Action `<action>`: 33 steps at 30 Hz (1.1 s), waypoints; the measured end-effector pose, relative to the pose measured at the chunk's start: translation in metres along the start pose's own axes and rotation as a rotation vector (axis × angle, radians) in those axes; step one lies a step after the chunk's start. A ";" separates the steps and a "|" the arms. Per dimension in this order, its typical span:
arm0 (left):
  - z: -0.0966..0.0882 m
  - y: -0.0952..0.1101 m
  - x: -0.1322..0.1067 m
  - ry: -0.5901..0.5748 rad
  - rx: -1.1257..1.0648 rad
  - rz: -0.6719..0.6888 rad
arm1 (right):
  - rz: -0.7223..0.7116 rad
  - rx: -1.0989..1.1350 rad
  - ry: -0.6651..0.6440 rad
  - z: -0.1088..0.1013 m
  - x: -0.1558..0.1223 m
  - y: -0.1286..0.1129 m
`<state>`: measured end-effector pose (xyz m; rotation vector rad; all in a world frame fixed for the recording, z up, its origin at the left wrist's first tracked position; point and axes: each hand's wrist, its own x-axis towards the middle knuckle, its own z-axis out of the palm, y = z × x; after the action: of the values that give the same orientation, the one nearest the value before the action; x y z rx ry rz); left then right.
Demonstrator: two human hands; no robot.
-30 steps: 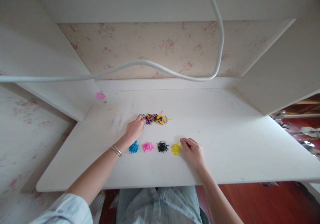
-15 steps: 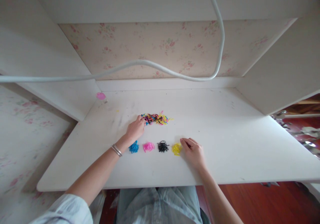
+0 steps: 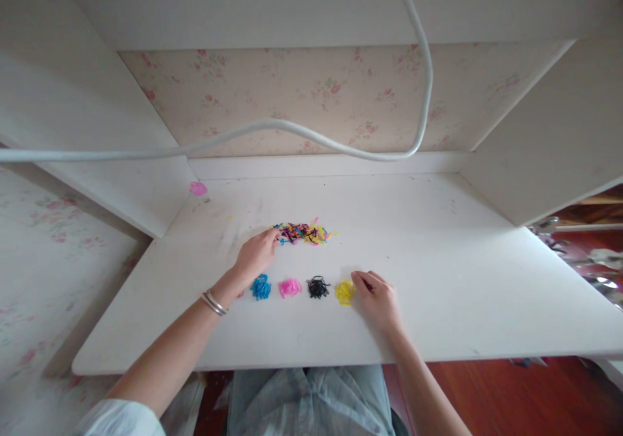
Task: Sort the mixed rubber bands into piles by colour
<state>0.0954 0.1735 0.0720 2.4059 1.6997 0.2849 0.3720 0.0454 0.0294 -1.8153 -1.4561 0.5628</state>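
A mixed heap of small coloured rubber bands (image 3: 302,233) lies mid-table. My left hand (image 3: 255,254) reaches to its left edge, fingertips pinched together on a band I cannot make out. In front of the heap sit sorted little piles in a row: blue (image 3: 260,287), pink (image 3: 290,287), black (image 3: 317,287) and yellow (image 3: 344,292). My right hand (image 3: 377,300) rests on the table just right of the yellow pile, fingers loosely curled and touching its edge, holding nothing I can see.
The white desk (image 3: 438,274) sits in a recess with white side panels and floral wallpaper behind. A white cable (image 3: 272,126) loops across the view above. A pink blob (image 3: 197,189) sticks at the back left corner. Red floor shows at right.
My left hand has drawn back slightly toward me from the heap's left edge; my wrist with the bangles moved left and nearer. My right hand stays put.
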 end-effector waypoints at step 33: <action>-0.026 -0.019 -0.043 -0.336 -0.078 0.126 | 0.008 -0.015 -0.017 -0.001 -0.001 -0.002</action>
<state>0.0576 0.1400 0.0903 2.3472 1.3702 -0.0368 0.3714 0.0446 0.0313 -1.8333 -1.4682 0.5740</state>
